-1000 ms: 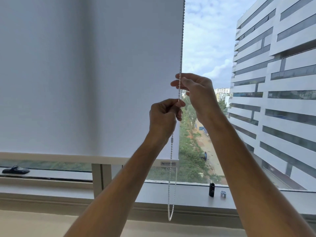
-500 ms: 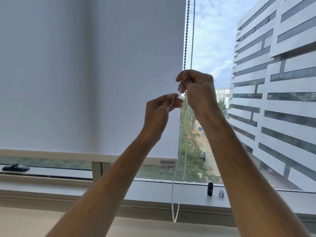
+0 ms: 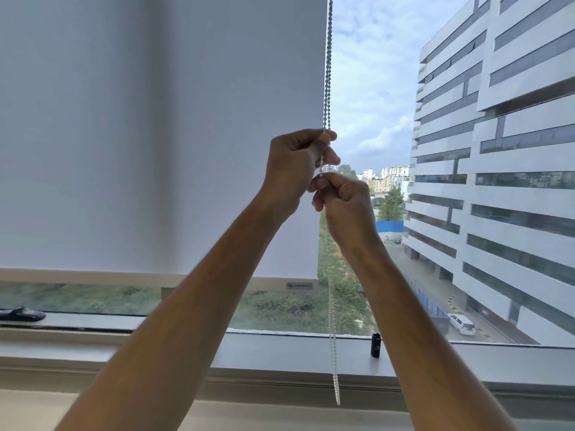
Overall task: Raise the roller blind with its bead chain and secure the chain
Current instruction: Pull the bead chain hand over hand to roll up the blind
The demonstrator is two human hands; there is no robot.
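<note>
Gripping the chain (image 3: pixel 327 73) with curled fingers: left hand (image 3: pixel 295 169) uppermost, right hand (image 3: pixel 343 202) just below, touching it. Chain running up along the right edge of the blind (image 3: pixel 161 135), loop end hanging past the sill (image 3: pixel 280 349). Blind bottom bar (image 3: pixel 93 276) stopped above the sill, glass exposed beneath. Small black cylinder (image 3: pixel 376 345) standing on sill, right of chain.

1. roller blind (image 3: pixel 161 135): matt, smooth white cloth.
2. bead chain (image 3: pixel 327 73): small, smooth plastic-looking beads.
3. windowsill (image 3: pixel 280 353): smooth, matt grey.
4. small cylinder (image 3: pixel 376 345): glossy black.
</note>
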